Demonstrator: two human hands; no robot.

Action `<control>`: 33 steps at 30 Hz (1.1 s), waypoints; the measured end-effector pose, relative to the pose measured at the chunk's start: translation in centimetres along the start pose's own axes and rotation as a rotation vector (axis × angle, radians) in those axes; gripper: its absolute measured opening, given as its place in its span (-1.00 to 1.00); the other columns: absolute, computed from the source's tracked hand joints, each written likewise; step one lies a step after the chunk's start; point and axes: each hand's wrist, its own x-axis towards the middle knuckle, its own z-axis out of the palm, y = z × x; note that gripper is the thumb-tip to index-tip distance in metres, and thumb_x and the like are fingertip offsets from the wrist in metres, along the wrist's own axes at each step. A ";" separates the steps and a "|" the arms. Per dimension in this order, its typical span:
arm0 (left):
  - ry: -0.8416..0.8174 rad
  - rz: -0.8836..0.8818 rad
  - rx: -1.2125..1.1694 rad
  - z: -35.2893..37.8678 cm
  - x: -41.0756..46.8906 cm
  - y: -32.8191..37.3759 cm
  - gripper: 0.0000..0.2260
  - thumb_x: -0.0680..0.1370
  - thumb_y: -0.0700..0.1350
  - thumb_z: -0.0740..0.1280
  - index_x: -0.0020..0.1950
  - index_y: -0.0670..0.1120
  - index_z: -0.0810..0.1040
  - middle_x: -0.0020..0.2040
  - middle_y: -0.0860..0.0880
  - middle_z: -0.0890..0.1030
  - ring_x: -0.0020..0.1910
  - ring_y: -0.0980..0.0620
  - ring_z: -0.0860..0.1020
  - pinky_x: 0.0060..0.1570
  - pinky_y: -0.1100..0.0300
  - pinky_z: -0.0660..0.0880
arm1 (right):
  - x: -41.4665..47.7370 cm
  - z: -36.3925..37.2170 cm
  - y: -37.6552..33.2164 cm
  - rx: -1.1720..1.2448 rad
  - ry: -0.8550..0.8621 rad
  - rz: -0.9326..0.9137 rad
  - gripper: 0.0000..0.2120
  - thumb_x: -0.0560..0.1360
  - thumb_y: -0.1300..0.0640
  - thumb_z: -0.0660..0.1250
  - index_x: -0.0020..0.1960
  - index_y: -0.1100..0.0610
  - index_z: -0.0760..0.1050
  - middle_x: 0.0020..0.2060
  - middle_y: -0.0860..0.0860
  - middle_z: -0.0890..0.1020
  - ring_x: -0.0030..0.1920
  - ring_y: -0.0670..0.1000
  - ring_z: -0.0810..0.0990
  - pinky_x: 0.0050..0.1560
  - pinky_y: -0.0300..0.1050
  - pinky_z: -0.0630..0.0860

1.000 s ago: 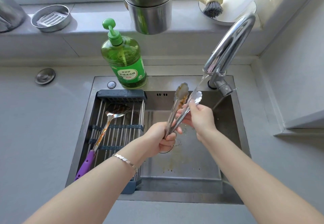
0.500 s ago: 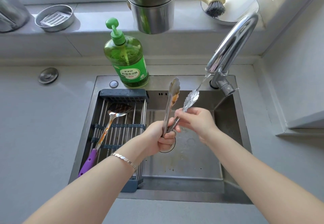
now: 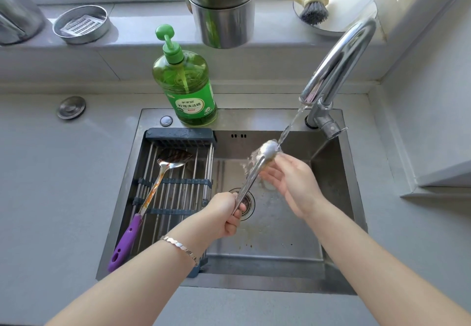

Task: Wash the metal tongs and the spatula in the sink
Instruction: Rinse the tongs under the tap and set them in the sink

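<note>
Left hand [image 3: 225, 217] fist-grips handle end of silver metal tongs [image 3: 251, 179]. Tong arms squeezed together, tips raised into water stream from curved chrome faucet [image 3: 339, 63], above steel sink [image 3: 267, 281]. Right hand [image 3: 290, 183] open, fingers straight beside tong tips. Purple-handled metal spatula [image 3: 175, 157] lies on wire drying rack [image 3: 178, 135] across sink's left half.

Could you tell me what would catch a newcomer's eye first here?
The metal tongs stand out mid-sink: the left hand grips their handle end, their tip sits under the stream from the faucet, and the open right hand touches it. The green soap bottle stands on the back rim of the sink, and the purple-handled spatula lies on the drying rack at left.
</note>
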 end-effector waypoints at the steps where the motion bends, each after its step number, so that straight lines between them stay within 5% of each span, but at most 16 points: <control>1: 0.019 -0.002 -0.022 0.2 -0.1 0.1 -0.59 0.63 -0.13 -0.04 -0.38 -0.13 0.36 -0.68 0.04 0.31 -0.77 0.16 0.18 -0.70 0.49 0.04 | -0.1 0.2 0.0 0.074 -0.052 -0.002 -0.77 0.60 0.29 0.11 -0.06 0.21 0.54 -0.17 0.08 0.66 -0.11 0.01 0.65 0.00 -0.15 0.59; 6: 0.054 0.005 -0.042 0.6 -0.7 0.2 -0.59 0.64 -0.08 0.00 -0.38 -0.13 0.34 -0.70 0.04 0.31 -0.79 0.17 0.17 -0.68 0.51 0.03 | 0.0 1.1 -0.3 -0.015 0.087 -0.066 -0.98 0.44 0.34 0.37 -0.14 0.26 0.55 -0.28 0.12 0.66 -0.29 -0.03 0.68 -0.22 -0.21 0.63; 10: 0.078 0.021 0.011 1.1 -1.2 0.1 -0.61 0.64 -0.08 0.02 -0.36 -0.13 0.35 -0.69 0.04 0.32 -0.78 0.16 0.17 -0.67 0.51 0.04 | 0.8 1.1 -1.0 -0.005 0.260 -0.062 -0.76 0.43 0.12 0.43 -0.33 0.23 0.51 -0.55 0.02 0.60 -0.52 -0.04 0.61 -0.47 -0.23 0.56; 17: 0.083 0.003 -0.063 1.3 -1.6 0.4 -0.62 0.62 -0.14 0.02 -0.39 -0.13 0.31 -0.69 0.03 0.30 -0.79 0.15 0.15 -0.67 0.51 0.02 | 0.8 1.6 0.5 -0.135 0.160 -0.052 -0.86 0.35 0.30 0.48 -0.26 0.15 0.53 -0.33 0.02 0.60 -0.29 -0.04 0.59 -0.13 -0.20 0.61; 23: 0.180 0.089 0.048 1.9 -1.8 0.7 -0.67 0.64 -0.12 0.02 -0.32 -0.13 0.31 -0.45 -0.04 0.32 -0.78 0.14 0.15 -0.63 0.54 0.06 | 1.7 1.2 -0.9 -0.113 0.363 0.046 -0.64 0.46 -0.09 0.35 -0.33 0.17 0.48 -0.41 0.04 0.57 -0.45 -0.09 0.52 -0.51 -0.32 0.49; 29: 0.179 0.076 -0.078 1.4 -1.4 0.8 -0.64 0.65 -0.03 0.02 -0.30 -0.13 0.31 -0.62 -0.01 0.32 -0.80 0.13 0.16 -0.62 0.56 0.09 | 0.6 1.9 0.4 -0.147 0.123 -0.057 -0.88 0.45 0.23 0.40 -0.24 0.14 0.51 -0.37 -0.04 0.57 -0.33 -0.12 0.57 -0.33 -0.38 0.54; 33: 0.220 0.229 0.034 1.6 -1.7 0.8 -0.68 0.66 -0.04 0.00 -0.23 -0.14 0.30 -0.46 -0.06 0.35 -0.76 0.13 0.19 -0.65 0.49 0.10 | 1.6 1.0 -0.2 -0.078 0.224 0.014 -0.76 0.47 0.04 0.38 -0.30 0.16 0.52 -0.45 -0.03 0.61 -0.42 -0.11 0.57 -0.41 -0.31 0.56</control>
